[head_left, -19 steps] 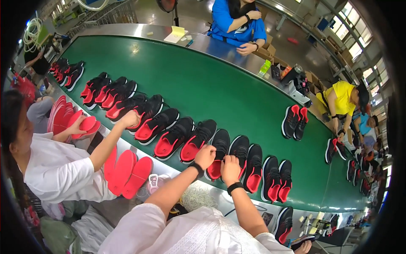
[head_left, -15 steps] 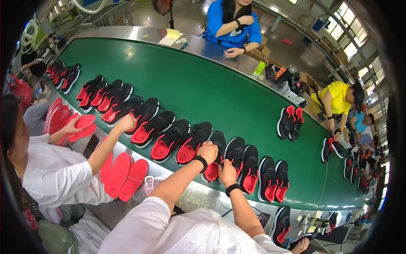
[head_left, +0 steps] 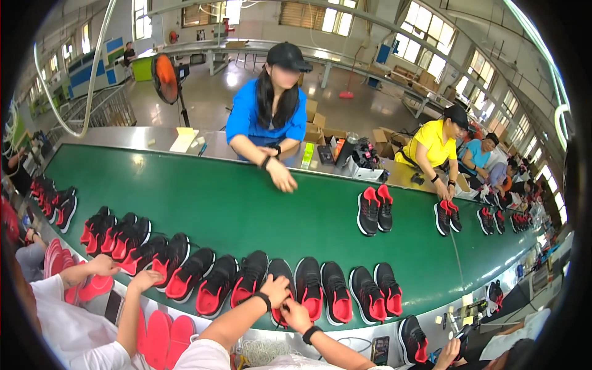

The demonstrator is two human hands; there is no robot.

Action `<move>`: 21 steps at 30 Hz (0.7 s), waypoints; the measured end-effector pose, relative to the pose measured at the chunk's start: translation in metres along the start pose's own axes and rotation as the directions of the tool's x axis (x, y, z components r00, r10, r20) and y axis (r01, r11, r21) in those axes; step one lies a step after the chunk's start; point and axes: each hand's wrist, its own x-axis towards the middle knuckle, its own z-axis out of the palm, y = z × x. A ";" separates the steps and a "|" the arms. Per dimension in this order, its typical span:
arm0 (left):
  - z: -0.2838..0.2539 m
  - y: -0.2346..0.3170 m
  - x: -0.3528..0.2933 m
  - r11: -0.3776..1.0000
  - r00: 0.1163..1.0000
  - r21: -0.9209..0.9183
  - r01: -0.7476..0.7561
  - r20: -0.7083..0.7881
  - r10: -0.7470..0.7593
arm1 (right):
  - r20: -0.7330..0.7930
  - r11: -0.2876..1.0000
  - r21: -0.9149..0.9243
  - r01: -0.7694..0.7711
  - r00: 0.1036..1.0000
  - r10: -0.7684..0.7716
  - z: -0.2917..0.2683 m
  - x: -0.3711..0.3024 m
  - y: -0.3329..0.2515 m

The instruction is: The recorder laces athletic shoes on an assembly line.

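Fingers (head_left: 283, 282) of the left hand (head_left: 275, 290) and right hand (head_left: 297, 315) curl at one shoe (head_left: 279, 268); I cannot tell whether either grips.

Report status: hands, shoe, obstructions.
Left hand, right hand both at black-red shoe, near its opening. Shoe on green belt. Other shoes close either side.

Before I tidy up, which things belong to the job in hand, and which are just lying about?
Likely the job:
- shoe at the left hand and right hand
- neighbouring shoes
- red insoles

Seemingly just about:
- phone
- orange fan
- boxes
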 end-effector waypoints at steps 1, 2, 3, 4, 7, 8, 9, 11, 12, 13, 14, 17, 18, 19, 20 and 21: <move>0.004 0.004 -0.003 0.999 0.999 0.049 -0.009 -0.031 0.011 | 0.000 0.999 -0.039 0.004 1.000 -0.004 0.006 -0.008 0.003; 0.007 0.007 -0.005 0.995 0.998 0.095 -0.014 -0.060 0.020 | 0.004 0.997 -0.078 0.008 1.000 -0.008 0.010 -0.013 0.008; 0.011 0.008 -0.006 0.995 0.998 0.097 -0.009 -0.059 0.015 | 0.007 0.997 -0.075 0.012 1.000 -0.012 0.011 -0.014 0.008; 0.016 0.009 -0.007 0.997 0.996 -0.033 0.075 -0.051 -0.077 | 0.057 0.985 -0.169 0.024 0.998 -0.015 0.011 -0.016 0.009; 0.027 -0.002 -0.001 0.909 0.931 -0.309 0.279 -0.144 -0.335 | 0.278 0.911 -0.383 0.155 0.960 -0.046 0.010 -0.005 0.018; 0.030 -0.007 0.004 0.826 0.866 -0.401 0.395 -0.136 -0.481 | 0.368 0.878 -0.425 0.222 0.928 -0.057 0.013 0.000 0.020; 0.027 -0.015 0.006 0.710 0.808 -0.521 0.474 -0.063 -0.586 | 0.442 0.856 -0.456 0.243 0.897 -0.019 0.013 0.009 0.012; 0.032 -0.013 0.009 0.592 0.750 -0.617 0.519 -0.004 -0.662 | 0.379 0.842 -0.516 0.158 0.924 0.059 0.033 0.020 0.014; 0.038 -0.012 0.012 0.620 0.762 -0.606 0.499 -0.033 -0.647 | 0.452 0.870 -0.493 0.018 0.859 0.238 0.045 0.030 0.012; 0.019 0.004 0.009 0.709 0.811 -0.538 0.456 -0.078 -0.580 | 0.437 0.946 -0.307 0.107 0.898 0.041 0.050 0.032 0.022; 0.021 0.009 0.008 0.827 0.879 -0.467 0.313 -0.186 -0.438 | 0.380 0.972 -0.113 0.205 0.913 -0.149 0.053 0.035 0.034; 0.019 0.020 -0.008 0.925 0.940 -0.310 0.219 -0.188 -0.286 | 0.530 0.976 -0.192 0.105 0.848 0.013 0.052 0.027 0.038; 0.025 0.021 -0.007 0.935 0.939 -0.312 0.169 -0.237 -0.249 | 0.467 0.923 -0.254 0.290 0.872 -0.145 0.054 0.020 0.056; 0.027 0.019 -0.017 0.910 0.960 -0.379 0.168 -0.147 -0.238 | 0.472 0.916 -0.305 0.261 0.877 -0.093 0.049 0.013 0.041; 0.037 0.016 -0.032 0.859 0.951 -0.490 0.148 -0.168 -0.260 | 0.475 0.903 -0.357 0.241 0.879 -0.047 0.034 0.010 0.008; 0.033 0.019 -0.038 0.825 0.915 -0.530 0.195 -0.204 -0.347 | 0.412 0.921 -0.360 0.151 0.911 0.012 0.019 0.010 -0.005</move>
